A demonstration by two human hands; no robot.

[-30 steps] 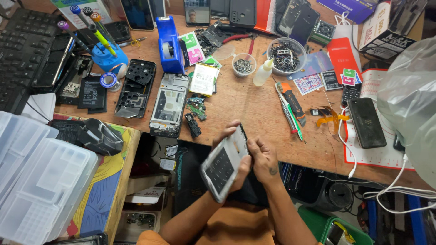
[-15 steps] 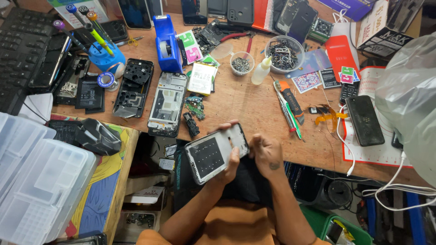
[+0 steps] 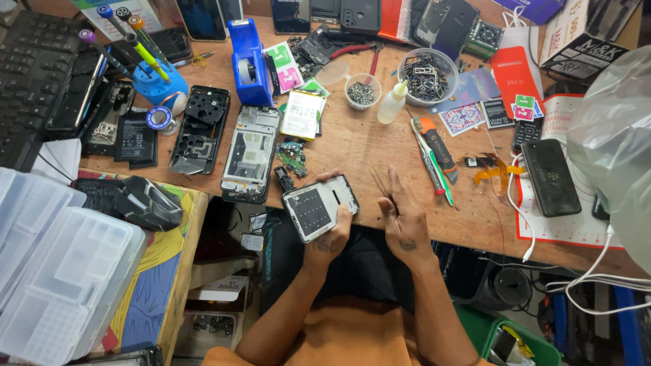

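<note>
1. The left hand (image 3: pixel 330 234) holds a small phone part (image 3: pixel 319 207) at the near edge of the wooden table (image 3: pixel 352 146). The fingers wrap around it from below, and the thumb sits on its near side.
2. The phone part is a flat silver piece with a dark square on it. It is tilted, and it hangs partly over the near edge of the table.
3. The right hand (image 3: pixel 401 215) is just beside the phone part, a little apart from it. Its fingers are pressed close together and point toward the far side of the table. It pinches thin tweezers (image 3: pixel 380 183) that stick out past the fingertips.
4. An open phone frame (image 3: pixel 250 154) lies flat on the table, to the left of the left hand. A small green circuit board (image 3: pixel 291 156) lies just beside it.
5. An orange and black knife (image 3: pixel 436 140) lies to the right of the right hand, next to a green pen (image 3: pixel 434 171).
6. A black phone (image 3: pixel 550 177) lies on a white mat near the right edge of the table.
7. A blue tape holder (image 3: pixel 247 62) stands near the far edge. A small white squeeze bottle (image 3: pixel 393 105) stands near the middle, beside a little cup of screws (image 3: pixel 361 92).
8. Clear plastic boxes (image 3: pixel 57 268) sit low at the left, off the table.
</note>
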